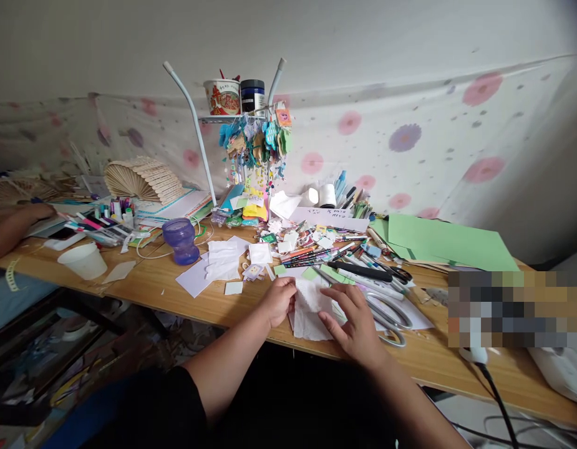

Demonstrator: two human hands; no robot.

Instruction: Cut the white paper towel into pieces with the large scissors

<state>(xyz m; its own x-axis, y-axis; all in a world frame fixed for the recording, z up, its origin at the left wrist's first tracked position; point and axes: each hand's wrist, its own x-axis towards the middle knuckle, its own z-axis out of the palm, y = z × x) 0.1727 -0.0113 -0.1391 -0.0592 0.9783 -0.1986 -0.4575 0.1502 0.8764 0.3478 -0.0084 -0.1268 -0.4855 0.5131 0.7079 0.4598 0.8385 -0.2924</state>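
My left hand point(282, 301) pinches the left edge of a thin white tissue point(311, 315) with thumb and fingers. The tissue hangs down towards the table's front edge. Over its right side is my right hand point(353, 318), with the fingers apart and slightly curved; the fingertips are at or just above the tissue. Large scissors with grey handles point(395, 312) lie right beside that hand. Left of my left hand are a small white paper square point(233, 287) and a folded stack of white tissues point(223, 259) on pale purple paper point(194, 278).
Pens point(311, 254) and paper scraps crowd the table's middle. A purple cup point(180, 240) and a white cup point(83, 260) stand left. Green sheets point(451, 240) lie back right. Another person's arm point(17, 227) rests far left. A black cable point(496, 396) hangs at the right.
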